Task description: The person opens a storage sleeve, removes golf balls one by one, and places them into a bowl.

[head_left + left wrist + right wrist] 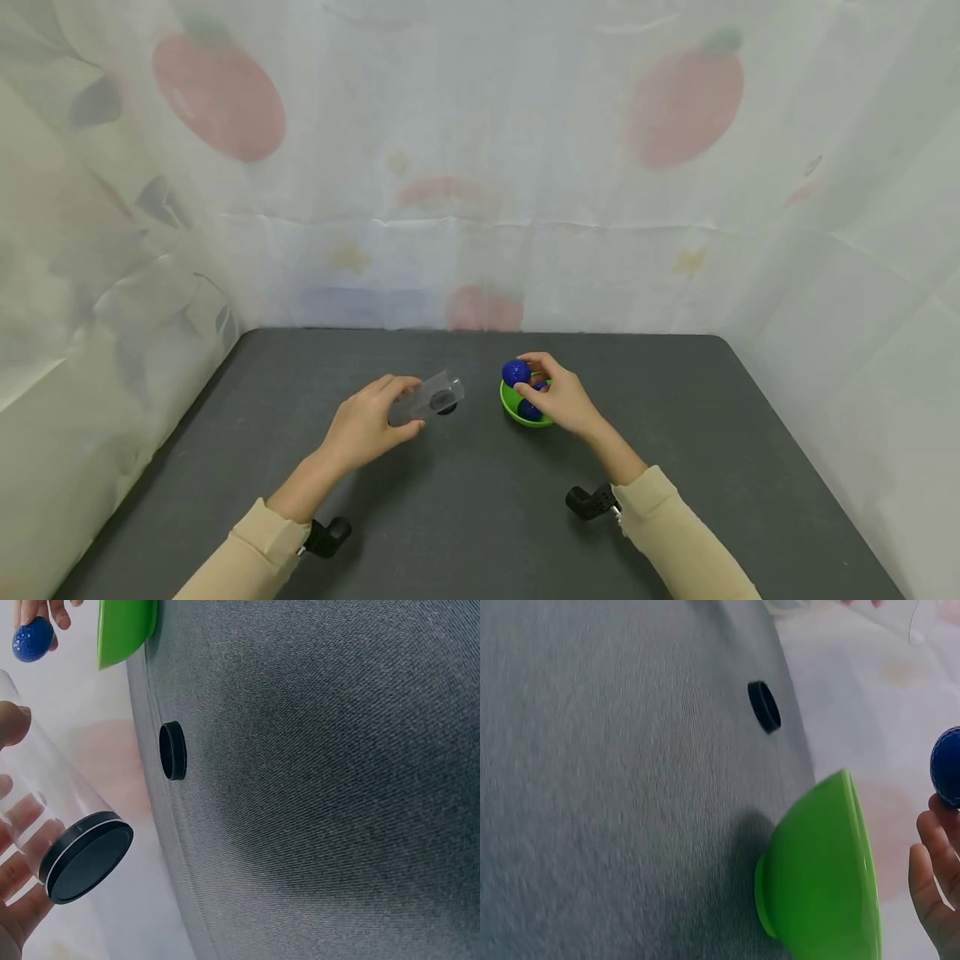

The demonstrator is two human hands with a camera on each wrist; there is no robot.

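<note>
My left hand (411,406) grips a clear plastic tube (429,394) tilted just above the dark grey table (480,517). In the left wrist view the tube (52,795) has a black end (86,861), and my fingers (19,825) show through its wall. A small black cap (172,750) lies on the table beside it; the same cap (764,706) shows in the right wrist view. My right hand (534,377) pinches a blue ball (515,372) over a green bowl (517,414) that holds more blue balls (529,409). The right wrist view shows the bowl (825,870) from outside and the held ball (949,765).
A translucent curtain printed with red fruit (480,167) closes off the back and both sides of the table. Small black cameras sit at my left wrist (327,536) and right wrist (592,502). Bare table surface lies in front of both hands.
</note>
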